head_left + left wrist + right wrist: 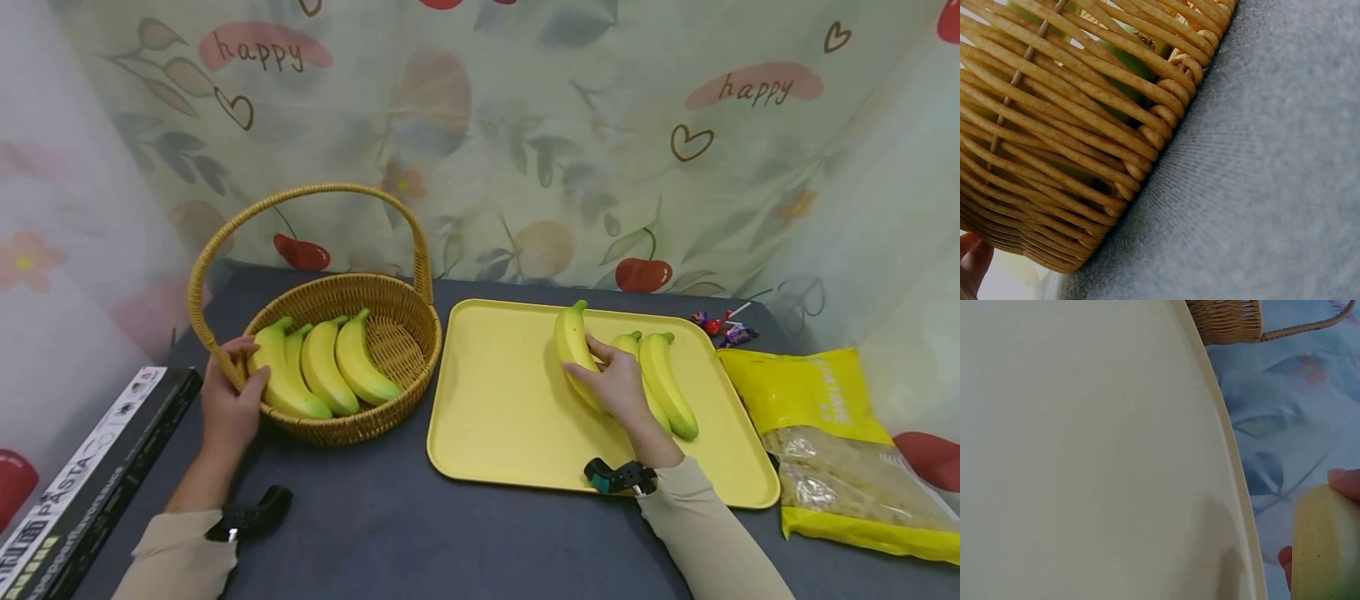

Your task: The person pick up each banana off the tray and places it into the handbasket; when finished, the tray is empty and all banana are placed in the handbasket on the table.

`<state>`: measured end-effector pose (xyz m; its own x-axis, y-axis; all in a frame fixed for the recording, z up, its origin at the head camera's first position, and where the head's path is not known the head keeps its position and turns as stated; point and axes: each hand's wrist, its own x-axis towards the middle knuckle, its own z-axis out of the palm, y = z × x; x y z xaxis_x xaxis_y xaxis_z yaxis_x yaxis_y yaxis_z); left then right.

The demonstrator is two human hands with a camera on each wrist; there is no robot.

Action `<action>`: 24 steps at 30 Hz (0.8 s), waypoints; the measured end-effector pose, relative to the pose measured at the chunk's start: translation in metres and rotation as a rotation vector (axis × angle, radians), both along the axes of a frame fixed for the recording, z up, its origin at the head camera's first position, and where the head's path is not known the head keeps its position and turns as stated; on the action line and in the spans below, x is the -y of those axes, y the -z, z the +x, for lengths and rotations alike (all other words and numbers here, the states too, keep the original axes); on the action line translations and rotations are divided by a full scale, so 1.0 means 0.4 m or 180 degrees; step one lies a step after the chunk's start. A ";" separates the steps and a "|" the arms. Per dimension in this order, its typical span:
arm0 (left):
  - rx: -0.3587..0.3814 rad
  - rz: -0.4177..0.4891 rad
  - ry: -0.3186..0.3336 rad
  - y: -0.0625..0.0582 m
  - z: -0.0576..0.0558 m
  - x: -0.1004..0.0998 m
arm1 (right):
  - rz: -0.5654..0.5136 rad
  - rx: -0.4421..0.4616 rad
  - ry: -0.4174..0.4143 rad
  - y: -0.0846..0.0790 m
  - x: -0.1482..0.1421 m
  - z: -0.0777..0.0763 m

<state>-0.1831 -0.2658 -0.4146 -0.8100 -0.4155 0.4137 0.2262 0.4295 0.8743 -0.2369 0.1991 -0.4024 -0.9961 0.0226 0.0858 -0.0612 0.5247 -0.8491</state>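
Note:
My right hand [621, 385] pinches a yellow banana [572, 340] between thumb and fingers, over the yellow tray [495, 400]. In the right wrist view that banana [1317, 550] appears at the right edge, fingertips on both sides. Two more bananas [670, 392] lie on the tray's right half, partly behind my right hand. On the left, a wicker basket [352, 432] with a tall hoop handle holds several bananas [322, 367]. My left hand [231, 404] grips its left rim near the handle's foot. Woven basket side [1054, 125] fills much of the left wrist view.
A black-and-white pasta box [97, 475] lies along the left. Right of the tray is a yellow, partly clear bag [847, 450]. Wrapped lollipops [726, 327] sit behind the tray's far right corner. A printed curtain [510, 150] hangs behind the grey tabletop [450, 533].

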 end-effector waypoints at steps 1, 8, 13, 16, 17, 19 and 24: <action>0.0007 -0.0005 0.0002 0.000 0.000 0.001 | -0.0021 -0.0034 0.0019 0.000 0.001 -0.001; 0.0021 -0.0016 -0.0010 0.004 -0.003 0.005 | -0.0088 -0.0214 -0.0007 -0.013 0.038 0.004; -0.0003 -0.0025 0.0000 0.000 0.000 0.000 | -0.0155 -0.0246 -0.0171 -0.044 0.082 0.020; -0.0019 -0.0041 0.0003 -0.004 0.003 -0.004 | -0.0232 -0.0277 -0.0267 -0.067 0.111 0.031; -0.0029 -0.0044 0.0004 -0.005 0.004 -0.005 | -0.0256 -0.0294 -0.0306 -0.076 0.121 0.035; -0.0041 -0.0048 -0.0003 -0.006 0.005 -0.005 | -0.0297 -0.0341 -0.0394 -0.090 0.143 0.043; -0.0045 -0.0045 0.0001 -0.004 0.005 -0.005 | -0.0384 -0.0431 -0.0610 -0.114 0.197 0.063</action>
<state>-0.1811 -0.2637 -0.4129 -0.8042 -0.4093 0.4309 0.2386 0.4416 0.8649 -0.2118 0.1201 -0.3569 -0.9628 -0.1472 0.2267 -0.2671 0.3882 -0.8820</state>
